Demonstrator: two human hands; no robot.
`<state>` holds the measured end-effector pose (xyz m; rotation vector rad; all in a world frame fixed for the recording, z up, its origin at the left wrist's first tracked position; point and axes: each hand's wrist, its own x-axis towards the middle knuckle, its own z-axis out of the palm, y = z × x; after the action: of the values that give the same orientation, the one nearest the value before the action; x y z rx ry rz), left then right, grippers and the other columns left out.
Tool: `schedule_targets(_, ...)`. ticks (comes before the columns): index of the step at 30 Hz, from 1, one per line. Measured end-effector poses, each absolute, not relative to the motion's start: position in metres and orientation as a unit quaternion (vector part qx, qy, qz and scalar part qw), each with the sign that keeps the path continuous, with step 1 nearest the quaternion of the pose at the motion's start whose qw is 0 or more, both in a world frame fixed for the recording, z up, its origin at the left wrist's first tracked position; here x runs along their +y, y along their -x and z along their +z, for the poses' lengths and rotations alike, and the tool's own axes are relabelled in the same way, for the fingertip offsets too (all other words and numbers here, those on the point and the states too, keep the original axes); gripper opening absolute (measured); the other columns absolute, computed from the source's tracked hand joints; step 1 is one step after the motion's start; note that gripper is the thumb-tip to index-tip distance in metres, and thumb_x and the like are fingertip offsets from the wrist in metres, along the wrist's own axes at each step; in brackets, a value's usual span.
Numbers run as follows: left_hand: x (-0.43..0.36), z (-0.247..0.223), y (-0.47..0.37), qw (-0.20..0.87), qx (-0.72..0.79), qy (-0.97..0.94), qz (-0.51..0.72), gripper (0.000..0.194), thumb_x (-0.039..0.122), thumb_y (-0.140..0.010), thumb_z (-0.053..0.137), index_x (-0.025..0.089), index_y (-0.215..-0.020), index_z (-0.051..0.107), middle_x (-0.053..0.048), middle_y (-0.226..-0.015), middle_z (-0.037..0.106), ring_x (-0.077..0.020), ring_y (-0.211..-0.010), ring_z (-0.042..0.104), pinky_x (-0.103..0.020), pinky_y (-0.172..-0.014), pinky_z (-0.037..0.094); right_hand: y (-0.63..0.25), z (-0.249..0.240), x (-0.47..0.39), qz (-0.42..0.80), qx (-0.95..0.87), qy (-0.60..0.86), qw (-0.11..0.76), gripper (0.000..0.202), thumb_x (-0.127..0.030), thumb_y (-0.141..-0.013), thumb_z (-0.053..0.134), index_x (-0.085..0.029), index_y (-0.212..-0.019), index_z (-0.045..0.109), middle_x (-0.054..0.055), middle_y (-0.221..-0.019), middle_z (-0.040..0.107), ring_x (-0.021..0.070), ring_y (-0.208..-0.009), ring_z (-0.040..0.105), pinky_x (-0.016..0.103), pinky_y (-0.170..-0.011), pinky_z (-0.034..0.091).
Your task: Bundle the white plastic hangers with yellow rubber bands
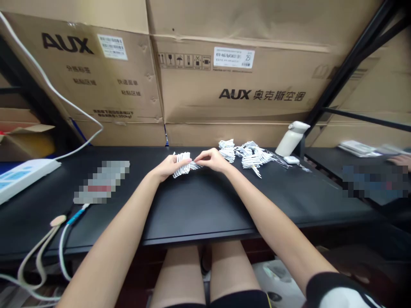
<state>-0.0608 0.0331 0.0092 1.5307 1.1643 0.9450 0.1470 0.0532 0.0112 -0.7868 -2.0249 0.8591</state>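
Observation:
Just above the black table, my left hand (168,167) is closed around a bundle of white cord-like strands (182,166), its thumb lying across the folded loops. My right hand (212,160) pinches at the thin loose ends that stick out from the bundle's right side; its fingertips are pressed together there. Past my right hand lie more white bundles of the same look, a smaller one (227,150) and a larger heap (253,155). Whether the strands are cables or ties is too small to make out.
A cream bottle (290,140) stands at the right back, near a small white case (291,160). On the left lie a blurred-out phone-like object (102,182) with a cable and a white power strip (27,175). Large cardboard boxes (231,107) wall off the table's (195,214) back.

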Motion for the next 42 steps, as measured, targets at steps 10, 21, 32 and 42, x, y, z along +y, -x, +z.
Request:
schedule_targets(10, 0.054, 0.019, 0.072, 0.484, 0.431, -0.308, 0.696, 0.011, 0.018, -0.079, 0.068, 0.008, -0.084, 0.066, -0.009, -0.073, 0.071, -0.0161, -0.065, 0.069, -0.025, -0.064, 0.055, -0.124, -0.010, 0.046, 0.185, -0.768, 0.408, 0.457, 0.032, -0.033, -0.083, 0.056, -0.014, -0.106, 0.067, 0.013, -0.111, 0.068, 0.0230, -0.101, 0.063, 0.037, -0.089, 0.050)
schedule_targets(21, 0.053, 0.019, 0.069, 0.466, 0.450, -0.302, 0.699, 0.012, 0.018, -0.078, 0.068, 0.007, -0.083, 0.065, -0.009, -0.071, 0.070, -0.0148, -0.061, 0.067, -0.025, -0.062, 0.054, -0.122, -0.007, 0.038, 0.068, -0.905, 0.377, 0.183, 0.038, -0.030, -0.094, 0.045, -0.013, -0.127, 0.054, 0.018, -0.133, 0.055, 0.0326, -0.136, 0.036, 0.054, -0.107, 0.028)
schedule_targets(32, 0.037, 0.013, 0.064, 0.488, 0.461, -0.603, 0.430, 0.047, 0.050, -0.065, 0.076, 0.010, -0.090, 0.073, -0.011, -0.084, 0.073, -0.0200, -0.074, 0.066, -0.028, -0.066, 0.050, -0.156, -0.010, 0.071, 0.142, -0.730, 0.514, 0.427, 0.010, -0.010, -0.073, 0.061, -0.016, -0.073, 0.069, 0.008, -0.079, 0.071, 0.0205, -0.077, 0.066, 0.034, -0.080, 0.050)
schedule_targets(42, 0.033, 0.014, 0.064, 0.485, 0.461, -0.643, 0.372, 0.048, 0.051, -0.066, 0.074, 0.011, -0.093, 0.073, -0.011, -0.090, 0.073, -0.0199, -0.077, 0.064, -0.027, -0.064, 0.047, -0.159, -0.001, 0.073, 0.459, -0.605, 0.368, 0.536, 0.031, -0.034, -0.055, 0.081, -0.014, -0.078, 0.071, 0.003, -0.071, 0.070, 0.0134, -0.066, 0.062, 0.031, -0.073, 0.052)
